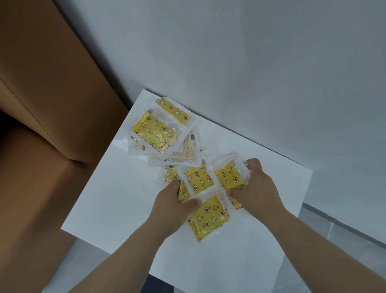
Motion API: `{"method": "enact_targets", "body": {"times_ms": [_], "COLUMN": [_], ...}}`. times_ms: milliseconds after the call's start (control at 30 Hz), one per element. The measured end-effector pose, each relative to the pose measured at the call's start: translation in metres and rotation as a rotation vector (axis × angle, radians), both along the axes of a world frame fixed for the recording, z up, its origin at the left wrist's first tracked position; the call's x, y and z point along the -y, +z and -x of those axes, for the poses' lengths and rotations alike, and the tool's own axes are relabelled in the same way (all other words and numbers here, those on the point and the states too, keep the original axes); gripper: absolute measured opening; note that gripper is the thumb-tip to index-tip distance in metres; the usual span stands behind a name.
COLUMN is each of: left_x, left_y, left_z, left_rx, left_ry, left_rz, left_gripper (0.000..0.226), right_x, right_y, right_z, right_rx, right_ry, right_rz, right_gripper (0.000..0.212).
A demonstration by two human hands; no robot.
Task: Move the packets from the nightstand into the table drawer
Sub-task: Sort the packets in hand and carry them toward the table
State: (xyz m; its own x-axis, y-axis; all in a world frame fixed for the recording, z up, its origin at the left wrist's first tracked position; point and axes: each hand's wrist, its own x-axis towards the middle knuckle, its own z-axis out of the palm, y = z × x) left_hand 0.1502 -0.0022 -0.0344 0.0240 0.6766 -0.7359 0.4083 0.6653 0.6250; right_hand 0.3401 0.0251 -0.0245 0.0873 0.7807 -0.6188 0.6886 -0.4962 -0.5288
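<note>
The packets [208, 216] lie on the nightstand [111, 207] in two groups: a bunch [198, 182] between the hands and a loose pile [156, 131] farther off, toward 11 o'clock from them, near the wall [272, 48].

The left hand [175, 203] holds the bunch at its 9 o'clock edge, thumb pressed on top and fingers curled at the rim. The right hand [257, 184] grips the 3 o'clock edge, fingers wrapped over the far side and thumb laid on top. Both hands are grasping; neither is loose. The bunch fans out unevenly, and its nearest packet juts toward 6 o'clock with its long axis running roughly 11 to 5.

The lift seems to turn on that overhang. The jutting packet is caught only at its top corners, so it could slide out unless the hands squeeze inward first. For the pile, the left hand is the nearer; it lies straight ahead of that hand's knuckles, with some packets turned face down.

Each packet is a flat, squarish pouch of clear, glossy, crinkled film with sealed margins around a yellow pad printed with stars, moons and flowers. The film looks slippery and the pouches look thin. The nightstand top is smooth, matt and white. A brown corrugated box [34, 119] stands at 9 o'clock, against its edge. The drawer is not in view.
</note>
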Motion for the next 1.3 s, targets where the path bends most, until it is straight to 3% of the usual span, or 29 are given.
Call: {"method": "enact_targets", "body": {"times_ms": [167,433,600,967,1167,1300], "left_x": [-0.003,0.006,0.009,-0.008,0.002,0.032], "left_y": [-0.002,0.029,0.079,0.258,0.372,0.438], "left_z": [-0.002,0.021,0.031,0.016,-0.052,-0.115], "left_rx": [-0.060,-0.267,-0.297,-0.295,-0.206,-0.128], "left_ry": [0.048,-0.224,-0.323,-0.536,-0.687,-0.815], "left_rz": [0.045,-0.008,-0.084,-0.451,-0.692,-0.814], "left_gripper": [0.020,0.014,0.010,0.018,0.024,0.014], "right_x": [0.002,0.020,0.040,0.104,0.168,0.229], "right_y": [0.005,0.043,0.092,0.271,0.382,0.449], "right_z": [-0.005,-0.008,-0.002,-0.021,-0.064,-0.109], "right_rx": [-0.004,0.103,0.137,0.183,0.269,0.415], "right_ry": [-0.007,-0.021,-0.064,-0.298,-0.419,-0.483], "right_rz": [0.003,-0.063,-0.095,-0.297,-0.462,-0.524], "right_gripper": [0.044,0.043,0.045,0.047,0.049,0.049]}}
